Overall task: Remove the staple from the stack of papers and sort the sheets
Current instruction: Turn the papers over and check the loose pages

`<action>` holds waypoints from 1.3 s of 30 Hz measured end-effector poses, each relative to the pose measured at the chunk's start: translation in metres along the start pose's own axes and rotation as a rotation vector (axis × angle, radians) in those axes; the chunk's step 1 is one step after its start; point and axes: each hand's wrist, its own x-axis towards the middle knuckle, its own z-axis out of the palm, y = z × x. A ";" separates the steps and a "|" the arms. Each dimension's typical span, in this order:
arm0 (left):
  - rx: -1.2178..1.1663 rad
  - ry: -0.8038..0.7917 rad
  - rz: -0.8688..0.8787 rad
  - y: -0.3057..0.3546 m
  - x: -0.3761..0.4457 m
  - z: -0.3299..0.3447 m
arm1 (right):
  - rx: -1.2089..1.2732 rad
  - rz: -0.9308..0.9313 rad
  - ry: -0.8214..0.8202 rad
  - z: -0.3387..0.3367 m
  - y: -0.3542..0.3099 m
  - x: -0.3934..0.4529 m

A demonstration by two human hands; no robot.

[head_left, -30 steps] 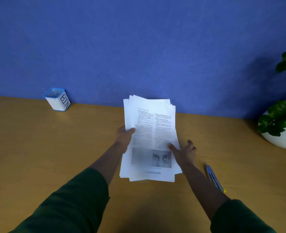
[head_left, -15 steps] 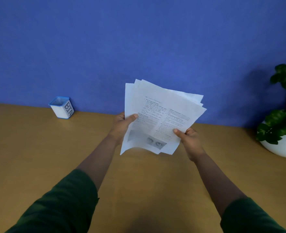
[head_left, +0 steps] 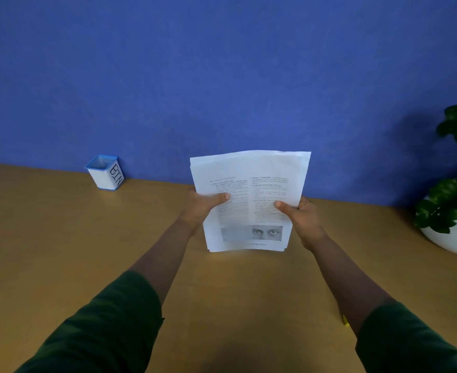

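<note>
White stack of papers (head_left: 249, 200) is pinched upright by left hand (head_left: 199, 207) and right hand (head_left: 301, 215) — right of the bin (head_left: 104, 172); edges should be squared by tapping on the desk (head_left: 60, 238)

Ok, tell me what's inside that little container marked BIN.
The BIN container stands at the wall with its open top showing only a pale inner wall. Its bottom is hidden by the rim, so any contents cannot be seen.

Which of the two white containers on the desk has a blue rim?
The small square cup marked BIN, left by the wall. The round plant pot at right is plain white.
</note>
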 end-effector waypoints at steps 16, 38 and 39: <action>0.025 0.027 -0.048 -0.014 0.000 0.006 | -0.034 0.049 0.065 0.003 0.008 0.002; -0.336 0.445 -0.562 -0.077 -0.018 0.012 | 0.237 0.529 0.033 -0.009 0.090 -0.032; -0.369 0.442 -0.568 -0.080 -0.021 0.009 | 0.173 0.524 0.040 -0.011 0.091 -0.032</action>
